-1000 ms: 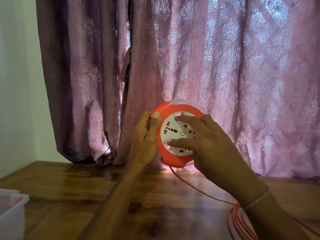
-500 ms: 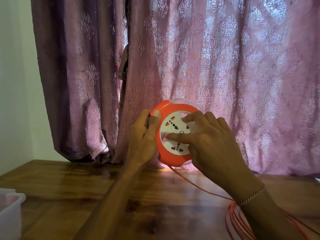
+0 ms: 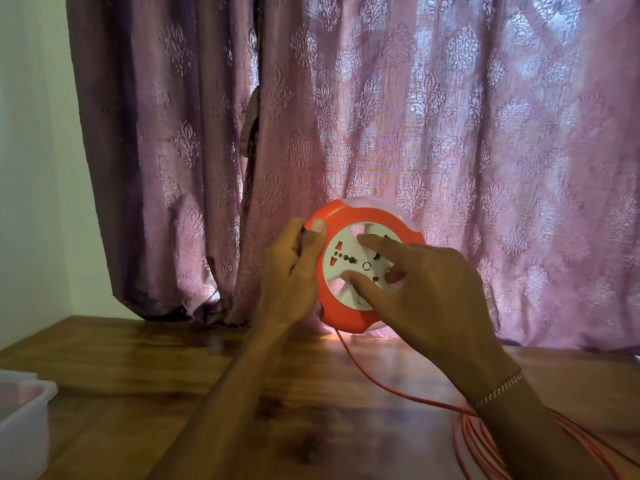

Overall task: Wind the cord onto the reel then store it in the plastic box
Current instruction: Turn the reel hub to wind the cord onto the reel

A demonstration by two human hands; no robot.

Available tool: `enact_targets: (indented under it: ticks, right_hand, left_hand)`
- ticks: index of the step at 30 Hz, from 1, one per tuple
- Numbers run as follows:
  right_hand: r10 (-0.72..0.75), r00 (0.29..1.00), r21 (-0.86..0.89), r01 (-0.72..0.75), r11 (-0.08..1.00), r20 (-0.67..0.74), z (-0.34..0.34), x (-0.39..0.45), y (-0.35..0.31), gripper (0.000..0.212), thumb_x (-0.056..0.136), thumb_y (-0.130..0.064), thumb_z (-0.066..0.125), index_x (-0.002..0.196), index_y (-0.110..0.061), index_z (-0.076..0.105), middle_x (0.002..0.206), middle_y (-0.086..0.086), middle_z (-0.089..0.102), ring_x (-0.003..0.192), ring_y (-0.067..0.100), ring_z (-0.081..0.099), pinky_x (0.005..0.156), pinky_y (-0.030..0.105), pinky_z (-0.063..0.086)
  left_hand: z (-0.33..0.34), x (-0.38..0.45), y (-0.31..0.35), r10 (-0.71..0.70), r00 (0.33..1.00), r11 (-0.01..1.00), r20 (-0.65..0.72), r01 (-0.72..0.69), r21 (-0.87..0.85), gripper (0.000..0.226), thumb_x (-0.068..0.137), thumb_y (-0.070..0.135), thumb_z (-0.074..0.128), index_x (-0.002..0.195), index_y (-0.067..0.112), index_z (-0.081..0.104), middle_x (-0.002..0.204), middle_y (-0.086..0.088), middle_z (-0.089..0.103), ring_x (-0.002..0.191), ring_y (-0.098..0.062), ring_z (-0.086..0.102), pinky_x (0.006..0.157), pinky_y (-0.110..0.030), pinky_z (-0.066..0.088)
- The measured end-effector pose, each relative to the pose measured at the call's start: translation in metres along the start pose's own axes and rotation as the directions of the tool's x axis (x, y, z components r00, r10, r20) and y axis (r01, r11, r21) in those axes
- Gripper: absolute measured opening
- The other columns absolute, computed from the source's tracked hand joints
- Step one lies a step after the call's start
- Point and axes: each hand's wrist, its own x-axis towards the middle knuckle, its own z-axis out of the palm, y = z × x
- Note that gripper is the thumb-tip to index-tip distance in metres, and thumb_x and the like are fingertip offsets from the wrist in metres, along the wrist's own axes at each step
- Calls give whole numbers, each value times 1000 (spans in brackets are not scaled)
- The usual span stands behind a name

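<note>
**Inspector:** Step in hand?

**Assessor:** Winding, by my reading. The orange extension reel (image 3: 363, 265) is held upright at centre frame, above the wooden tabletop (image 3: 138, 368) and in front of the purple curtain (image 3: 450, 133). The left hand (image 3: 294, 275) has its grip closed round the reel's left rim, thumb on the orange face. The right hand (image 3: 426, 296) has thumb and forefinger set into the cut-outs of the white socket hub (image 3: 349, 261), holding it as if to turn it.

**Inspector:** The cord?

**Assessor:** The orange cord (image 3: 391, 382) leaves the reel's bottom edge and runs to loose loops at lower right. Much appears unwound.

**Inspector:** Next move?

**Assessor:** Probably more turns of the hub, the rim held steady, the loops feeding without snagging.

**Inspector:** Containers?

**Assessor:** One translucent plastic box (image 3: 24, 420) at the lower left edge, well apart from the reel. Its contents cannot be made out.
</note>
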Motion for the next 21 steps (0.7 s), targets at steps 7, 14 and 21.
enact_targets:
  ticks: [7, 14, 21]
  right_hand:
    - [-202, 979, 5, 202, 979, 9, -11, 5, 7, 25, 92, -33, 54, 106, -31, 75, 101, -5, 70, 89, 20, 62, 65, 28, 51]
    - [-252, 915, -52, 282, 958, 315, -7, 3, 3, 60, 57, -3, 84, 101, -42, 76, 131, 5, 61, 110, 32, 63, 67, 40, 56]
    - [-265, 940, -141, 299, 944, 215, -8, 2, 2, 46, 77, -25, 52, 110, -50, 70, 128, 3, 60, 107, 27, 64, 67, 34, 52]
  left_hand:
    - [1, -1, -1, -14, 1000, 1000, 13, 14, 13, 48, 98, 55, 46, 89, 9, 55, 84, -23, 67, 80, -43, 66, 67, -57, 55]
    - [1, -1, -5, -1, 1000, 998, 20, 0, 61, 40, 97, 58, 46, 91, 21, 59, 84, -13, 71, 80, -35, 69, 69, -58, 56]
    - [1, 1, -4, -15, 1000, 998, 26, 14, 54, 35, 98, 54, 46, 88, 23, 58, 83, -5, 71, 77, -24, 71, 69, -52, 59]
